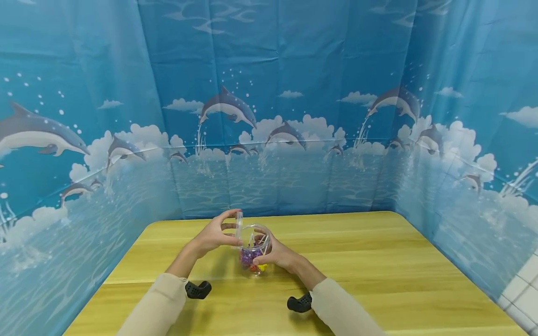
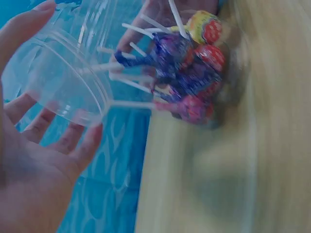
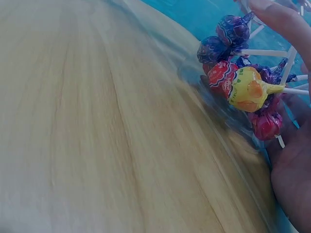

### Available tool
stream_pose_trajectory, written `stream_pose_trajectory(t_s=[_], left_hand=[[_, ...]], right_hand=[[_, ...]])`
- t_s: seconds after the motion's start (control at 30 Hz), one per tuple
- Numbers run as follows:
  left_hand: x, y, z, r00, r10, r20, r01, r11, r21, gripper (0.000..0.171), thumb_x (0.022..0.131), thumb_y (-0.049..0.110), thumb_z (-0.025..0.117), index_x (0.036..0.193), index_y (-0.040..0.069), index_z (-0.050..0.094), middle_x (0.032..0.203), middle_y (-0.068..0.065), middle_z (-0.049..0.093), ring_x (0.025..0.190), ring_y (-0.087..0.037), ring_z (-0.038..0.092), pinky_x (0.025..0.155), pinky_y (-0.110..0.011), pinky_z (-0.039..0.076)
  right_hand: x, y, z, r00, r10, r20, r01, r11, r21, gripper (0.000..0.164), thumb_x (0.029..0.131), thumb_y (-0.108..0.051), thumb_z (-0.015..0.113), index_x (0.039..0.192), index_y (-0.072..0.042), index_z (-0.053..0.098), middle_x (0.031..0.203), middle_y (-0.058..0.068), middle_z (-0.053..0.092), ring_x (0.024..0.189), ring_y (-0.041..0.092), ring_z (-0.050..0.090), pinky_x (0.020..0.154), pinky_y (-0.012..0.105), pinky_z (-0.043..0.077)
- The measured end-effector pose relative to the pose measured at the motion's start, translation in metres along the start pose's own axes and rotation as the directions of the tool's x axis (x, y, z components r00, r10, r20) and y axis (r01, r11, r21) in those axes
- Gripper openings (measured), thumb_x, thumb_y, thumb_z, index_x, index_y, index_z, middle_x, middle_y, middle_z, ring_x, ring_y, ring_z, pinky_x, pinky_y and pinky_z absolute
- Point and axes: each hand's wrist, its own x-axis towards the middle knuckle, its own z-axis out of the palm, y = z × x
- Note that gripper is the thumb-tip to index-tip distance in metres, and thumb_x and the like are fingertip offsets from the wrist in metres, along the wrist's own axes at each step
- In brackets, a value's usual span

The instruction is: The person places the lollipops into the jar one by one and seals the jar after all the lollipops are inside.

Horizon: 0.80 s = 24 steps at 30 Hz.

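A clear plastic jar stands near the middle of the table, its mouth uncovered. Inside it are several wrapped lollipops in purple, red, yellow and pink, white sticks pointing toward the mouth. My right hand grips the jar round its right side, fingers partly hidden behind it. At the jar's upper left, my left hand holds a clear round lid by its edge, fingers and thumb spread round it. The lid is tilted on its side, close to the jar's rim.
The jar is on a yellow wood-grain table with rounded far corners. A blue curtain printed with dolphins surrounds the table at the back and sides. Black curved devices sit at both wrists.
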Motion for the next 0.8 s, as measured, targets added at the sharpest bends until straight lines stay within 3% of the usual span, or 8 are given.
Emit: stream_pose_trajectory(t_s=[0.2, 0.33, 0.5, 0.67, 0.8], left_hand=[[0.013, 0.017, 0.003, 0.999, 0.005, 0.034, -0.012, 0.976, 0.216, 0.087, 0.084, 0.025, 0.086, 0.159, 0.020, 0.042, 0.157, -0.015, 0.037, 0.137, -0.045, 0.043, 0.093, -0.055, 0.052], [0.023, 0.029, 0.008, 0.994, 0.004, 0.111, -0.041, 0.942, 0.333, 0.086, 0.082, 0.033, 0.087, 0.156, 0.022, 0.046, 0.155, -0.012, 0.041, 0.133, -0.042, 0.045, 0.093, -0.056, 0.051], [0.035, 0.035, 0.018, 0.979, 0.009, 0.202, -0.102, 0.885, 0.454, 0.081, 0.082, 0.039, 0.086, 0.153, 0.019, 0.052, 0.153, -0.011, 0.043, 0.133, -0.037, 0.045, 0.101, -0.057, 0.044], [0.035, 0.034, 0.027, 0.978, -0.030, 0.206, -0.087, 0.839, 0.537, 0.078, 0.081, 0.044, 0.086, 0.150, 0.024, 0.056, 0.149, -0.010, 0.043, 0.134, -0.034, 0.042, 0.103, -0.061, 0.041], [0.029, 0.024, 0.032, 0.984, -0.017, 0.180, -0.083, 0.842, 0.533, 0.078, 0.081, 0.048, 0.085, 0.150, 0.027, 0.056, 0.146, -0.009, 0.041, 0.132, -0.036, 0.038, 0.100, -0.062, 0.041]], right_hand=[[0.000, 0.002, 0.004, 1.000, 0.012, 0.019, -0.013, 1.000, 0.021, 0.093, 0.092, -0.007, 0.078, 0.162, -0.027, 0.020, 0.149, 0.015, 0.042, 0.128, 0.029, 0.054, 0.101, 0.042, 0.049], [-0.002, -0.002, 0.003, 0.999, 0.037, 0.003, -0.037, 0.999, 0.038, 0.097, 0.091, -0.005, 0.078, 0.163, -0.023, 0.015, 0.146, 0.015, 0.043, 0.125, 0.028, 0.056, 0.100, 0.040, 0.050], [-0.005, -0.007, 0.000, 0.998, 0.059, 0.006, -0.059, 0.998, 0.008, 0.108, 0.091, -0.009, 0.080, 0.165, -0.019, 0.002, 0.149, 0.014, 0.044, 0.131, 0.029, 0.052, 0.108, 0.046, 0.043], [-0.006, -0.006, 0.000, 0.998, 0.060, 0.010, -0.059, 0.998, -0.027, 0.108, 0.091, -0.015, 0.082, 0.166, -0.023, 0.005, 0.152, 0.011, 0.042, 0.134, 0.027, 0.048, 0.112, 0.051, 0.037], [-0.006, -0.004, 0.003, 0.998, 0.050, 0.038, -0.049, 0.999, -0.016, 0.109, 0.092, -0.016, 0.081, 0.166, -0.025, 0.001, 0.150, 0.010, 0.044, 0.133, 0.025, 0.049, 0.114, 0.050, 0.035]])
